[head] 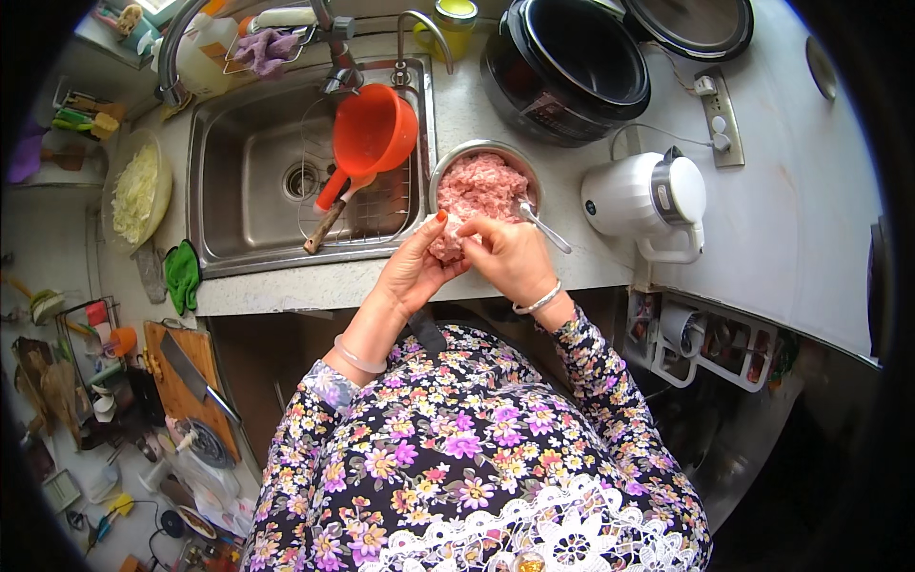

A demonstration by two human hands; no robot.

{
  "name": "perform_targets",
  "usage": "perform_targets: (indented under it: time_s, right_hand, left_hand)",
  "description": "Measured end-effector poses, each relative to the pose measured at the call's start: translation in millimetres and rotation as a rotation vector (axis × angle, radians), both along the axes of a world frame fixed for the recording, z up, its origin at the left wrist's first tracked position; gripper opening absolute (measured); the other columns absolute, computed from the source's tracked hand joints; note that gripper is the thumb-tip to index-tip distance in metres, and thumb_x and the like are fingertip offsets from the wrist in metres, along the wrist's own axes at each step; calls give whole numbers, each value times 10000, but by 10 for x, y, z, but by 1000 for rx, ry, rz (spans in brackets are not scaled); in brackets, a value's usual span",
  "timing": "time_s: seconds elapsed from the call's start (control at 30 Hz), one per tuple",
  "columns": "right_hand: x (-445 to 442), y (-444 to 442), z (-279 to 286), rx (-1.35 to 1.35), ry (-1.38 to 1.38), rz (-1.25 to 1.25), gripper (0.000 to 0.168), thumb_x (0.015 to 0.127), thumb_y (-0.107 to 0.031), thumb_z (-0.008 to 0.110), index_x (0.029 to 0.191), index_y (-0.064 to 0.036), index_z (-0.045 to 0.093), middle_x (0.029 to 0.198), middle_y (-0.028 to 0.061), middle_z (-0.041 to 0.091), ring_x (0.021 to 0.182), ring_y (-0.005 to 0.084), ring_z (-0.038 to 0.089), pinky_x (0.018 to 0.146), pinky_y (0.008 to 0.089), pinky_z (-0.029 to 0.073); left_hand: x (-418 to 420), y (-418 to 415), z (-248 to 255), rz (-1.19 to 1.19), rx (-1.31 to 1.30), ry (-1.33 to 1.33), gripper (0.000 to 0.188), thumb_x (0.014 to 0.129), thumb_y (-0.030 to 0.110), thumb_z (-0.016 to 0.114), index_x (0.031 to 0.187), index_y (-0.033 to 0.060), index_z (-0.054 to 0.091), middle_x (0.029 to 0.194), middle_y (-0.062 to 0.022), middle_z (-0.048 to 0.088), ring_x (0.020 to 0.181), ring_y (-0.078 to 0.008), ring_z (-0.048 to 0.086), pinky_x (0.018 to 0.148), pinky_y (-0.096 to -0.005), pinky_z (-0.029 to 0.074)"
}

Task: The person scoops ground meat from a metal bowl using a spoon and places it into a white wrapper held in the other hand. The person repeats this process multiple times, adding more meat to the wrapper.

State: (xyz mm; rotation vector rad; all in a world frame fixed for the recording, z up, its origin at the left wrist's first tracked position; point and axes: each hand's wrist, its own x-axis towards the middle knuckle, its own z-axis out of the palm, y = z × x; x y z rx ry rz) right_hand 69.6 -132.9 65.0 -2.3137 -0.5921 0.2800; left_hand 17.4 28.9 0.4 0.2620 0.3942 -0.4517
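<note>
My left hand (414,268) cups a lump of pink minced meat (447,243), its thumb on top near the rim of a steel bowl. The fingers of my right hand (515,261) are bent, and the thumb and index finger pinch at the right side of this lump. Just beyond both hands stands the steel bowl (537,171), filled with more minced meat (482,179). A metal spoon (549,230) leans in it, its handle sticking out over the right rim beside my right hand.
Left of the bowl is a steel sink (243,171) holding a red dipper (372,129) and a wooden-handled tool (327,225). A white kettle (643,196) and a black electric cooker (572,71) stand right. Shredded cabbage (136,193) fills a bowl far left; a cleaver (193,372) lies on a cutting board (164,343).
</note>
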Motion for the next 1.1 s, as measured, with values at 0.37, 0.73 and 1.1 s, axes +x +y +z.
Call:
perform_targets:
  time_s: [0.37,0.73,1.1]
  right_hand:
    - [382,-190,-155,-320,14,-77,338,854,-262,589,1170,-165,662,737,122,699,698,296,695,676,436,554]
    - [161,-102,-702,-551,97,87,316,869,-280,527,1121,-187,693,918,170,711,876,337,688,780,475,530]
    - [321,-70,-739,-631,113,251,318,863,-257,541,1143,-298,685,866,132,713,809,314,689,756,449,535]
  left_hand:
    - [-141,135,-34,71,187,84,244,887,175,643,1087,36,618,1002,-136,685,927,-235,656,850,-376,533]
    - [-466,404,-62,196,178,142,340,886,183,655,1152,-9,564,1081,-192,639,970,-269,628,884,-389,528]
    - [-445,452,-60,197,125,100,354,892,180,650,1161,-30,554,1116,-215,627,999,-276,625,898,-395,527]
